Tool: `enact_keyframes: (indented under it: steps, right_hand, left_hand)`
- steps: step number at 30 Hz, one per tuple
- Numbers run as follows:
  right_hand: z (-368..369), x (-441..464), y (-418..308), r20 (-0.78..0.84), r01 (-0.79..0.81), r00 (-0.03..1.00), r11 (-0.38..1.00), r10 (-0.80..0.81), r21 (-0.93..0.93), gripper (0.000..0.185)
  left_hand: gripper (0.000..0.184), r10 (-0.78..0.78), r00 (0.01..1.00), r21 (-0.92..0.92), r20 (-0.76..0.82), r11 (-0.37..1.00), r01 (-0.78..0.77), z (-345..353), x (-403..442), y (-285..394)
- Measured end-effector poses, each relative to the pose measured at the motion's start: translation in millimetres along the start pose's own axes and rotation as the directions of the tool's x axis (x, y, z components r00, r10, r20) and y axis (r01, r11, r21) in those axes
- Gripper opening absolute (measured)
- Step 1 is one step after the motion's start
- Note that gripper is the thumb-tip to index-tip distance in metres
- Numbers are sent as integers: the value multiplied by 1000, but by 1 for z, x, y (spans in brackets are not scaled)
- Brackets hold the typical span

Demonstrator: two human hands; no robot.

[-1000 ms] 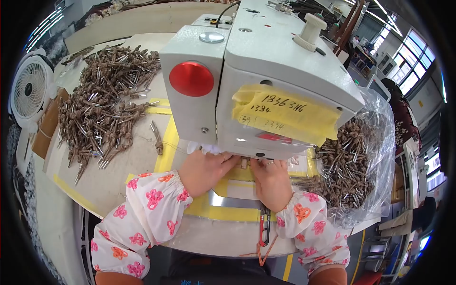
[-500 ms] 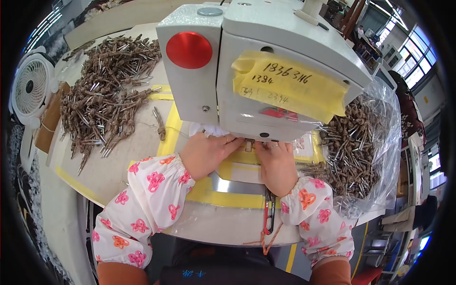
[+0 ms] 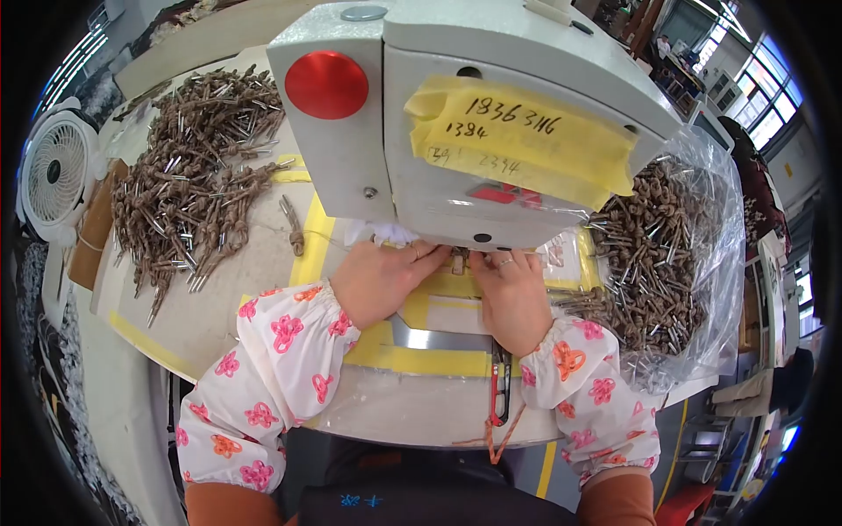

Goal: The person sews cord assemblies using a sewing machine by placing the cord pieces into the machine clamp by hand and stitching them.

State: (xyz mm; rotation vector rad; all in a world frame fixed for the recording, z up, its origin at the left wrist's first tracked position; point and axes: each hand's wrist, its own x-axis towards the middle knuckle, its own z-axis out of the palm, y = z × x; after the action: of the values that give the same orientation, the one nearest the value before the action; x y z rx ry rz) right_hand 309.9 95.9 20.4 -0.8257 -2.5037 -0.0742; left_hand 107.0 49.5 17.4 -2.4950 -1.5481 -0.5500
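Observation:
A white sewing machine [image 3: 526, 53] stands in front of me. My left hand [image 3: 379, 279] reaches under its head, fingers bent and pressed together left of the metal presser foot [image 3: 459, 261]. My right hand [image 3: 515, 302] is at the foot's right side, with thumb and fingers closed. Fingertips and the machine head hide what either hand holds, if anything. Bunched white material [image 3: 386, 231] shows behind my left fingers. A thin thread runs from there towards a single brown knotted cord with metal tips [image 3: 292, 226], which lies to the left.
Brown knotted cords [image 3: 189, 175] form a heap at left. More cords [image 3: 649, 263] lie at right against clear plastic [image 3: 724, 228]. Red-and-black thread snips [image 3: 501, 390] lie below my right hand. A white fan [image 3: 57, 171] stands far left. Yellow tape [image 3: 421, 360] marks the worktop.
The view has shifted slightly, so the machine appears a little higher and further left. Both hands keep nearly the same place beside the presser foot.

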Motion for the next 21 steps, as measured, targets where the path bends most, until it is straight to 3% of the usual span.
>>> enact_keyframes:
  steps: [4, 5, 15, 17, 21]
  right_hand:
    - [0, 2, 1, -40, 16, 999, 1000, -16, -12, 35]
    - [2, 2, 2, -38, 12, 999, 1000, -12, -7, 33]
    - [-2, 1, 0, -52, 21, 998, 1000, -20, 21, 33]
    - [3, -1, 0, -53, 4, 999, 1000, -3, 16, 32]
    - [9, 0, 2, -88, -29, 996, 1000, 28, -5, 31]
  left_hand:
    - [41, -2, 1000, -3, 8, 1000, 2, -5, 2, 2]
    - [38, 59, 995, -14, -79, 998, -60, 4, -1, -5]
    - [41, 34, 999, -42, -22, 999, -35, 1, -1, 1]
    - [41, -41, 999, -44, 21, 998, 42, 2, -1, 3]
    - [45, 15, 999, -98, -31, 995, -18, 6, -2, 1]
